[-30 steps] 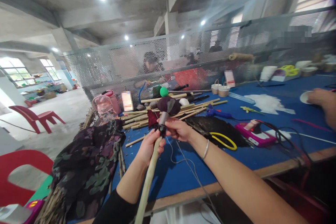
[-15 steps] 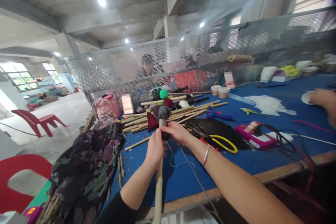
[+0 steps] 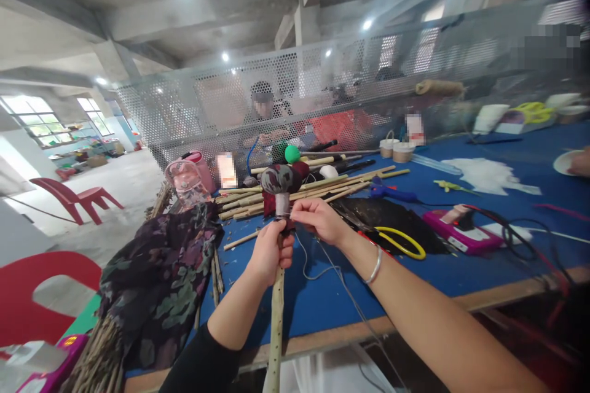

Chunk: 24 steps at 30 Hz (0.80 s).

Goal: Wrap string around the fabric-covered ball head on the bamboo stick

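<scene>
My left hand point(image 3: 270, 253) is wrapped round the upper part of a pale wooden stick point(image 3: 276, 325), which slants up from the table's front edge. On top of the stick sits a rounded head covered in dark patterned cloth point(image 3: 280, 178). Below it, a pale grey band of wound thread point(image 3: 283, 204) circles the neck. Just right of that band, my right hand point(image 3: 322, 220) pinches a thin thread between thumb and fingers. Loose grey thread point(image 3: 343, 295) trails over the table and down past its front edge.
Behind my hands lie bamboo sticks point(image 3: 359, 187) and a green ball point(image 3: 292, 153). Yellow-handled scissors point(image 3: 405, 247), a blue glue gun point(image 3: 391, 192) and a magenta power strip point(image 3: 456, 233) lie right. Dark floral cloth point(image 3: 161, 282) drapes the left. A co-worker's hand point(image 3: 579, 163) is far right.
My right hand has drawn away from the neck to the right, with thread in its fingers. The stick's head has turned a little, and the view has shifted slightly.
</scene>
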Available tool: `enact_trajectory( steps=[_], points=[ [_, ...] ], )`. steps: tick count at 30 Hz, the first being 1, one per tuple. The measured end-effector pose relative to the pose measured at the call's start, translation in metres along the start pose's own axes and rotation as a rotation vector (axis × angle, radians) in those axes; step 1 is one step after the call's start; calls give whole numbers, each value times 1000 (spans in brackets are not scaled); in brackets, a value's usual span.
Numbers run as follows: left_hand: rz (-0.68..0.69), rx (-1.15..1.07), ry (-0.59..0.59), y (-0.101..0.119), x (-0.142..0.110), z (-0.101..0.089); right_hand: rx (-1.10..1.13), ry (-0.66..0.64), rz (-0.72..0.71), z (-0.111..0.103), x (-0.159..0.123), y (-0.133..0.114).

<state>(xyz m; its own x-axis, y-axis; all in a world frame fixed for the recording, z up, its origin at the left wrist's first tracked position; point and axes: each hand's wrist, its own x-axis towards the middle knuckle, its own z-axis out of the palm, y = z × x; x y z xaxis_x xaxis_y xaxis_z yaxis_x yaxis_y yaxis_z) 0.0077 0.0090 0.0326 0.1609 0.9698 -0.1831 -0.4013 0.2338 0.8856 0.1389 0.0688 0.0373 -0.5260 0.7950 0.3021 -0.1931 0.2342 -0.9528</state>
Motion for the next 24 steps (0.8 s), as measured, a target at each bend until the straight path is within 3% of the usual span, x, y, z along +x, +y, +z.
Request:
enact_trajectory(
  steps=[4, 9, 14, 16, 17, 19, 22, 24],
  points=[
    [-80, -68, -59, 2, -2, -1, 46, -3, -1, -2, 1, 3],
    [-134, -180, -240, 4, -2, -8, 137, -53, 25, -2, 3, 5],
    [-299, -227, -476, 3, 0, -21, 259, -254, 128, -3, -1, 6],
    [-373, -205, -514, 3, 1, -22, 274, -292, 150, -5, -1, 8],
    [-386, -176, -494, 3, 2, -21, 268, -273, 152, -7, -1, 10],
    [-308, -78, -337, 2, 4, -17, 233, -175, 163, -10, 2, 14],
    [-34, 133, -5, -1, 5, -7, 147, -21, 245, -13, 8, 19],
    [133, 277, 112, -6, 5, -3, 87, 18, 294, -12, 11, 22]
  ],
)
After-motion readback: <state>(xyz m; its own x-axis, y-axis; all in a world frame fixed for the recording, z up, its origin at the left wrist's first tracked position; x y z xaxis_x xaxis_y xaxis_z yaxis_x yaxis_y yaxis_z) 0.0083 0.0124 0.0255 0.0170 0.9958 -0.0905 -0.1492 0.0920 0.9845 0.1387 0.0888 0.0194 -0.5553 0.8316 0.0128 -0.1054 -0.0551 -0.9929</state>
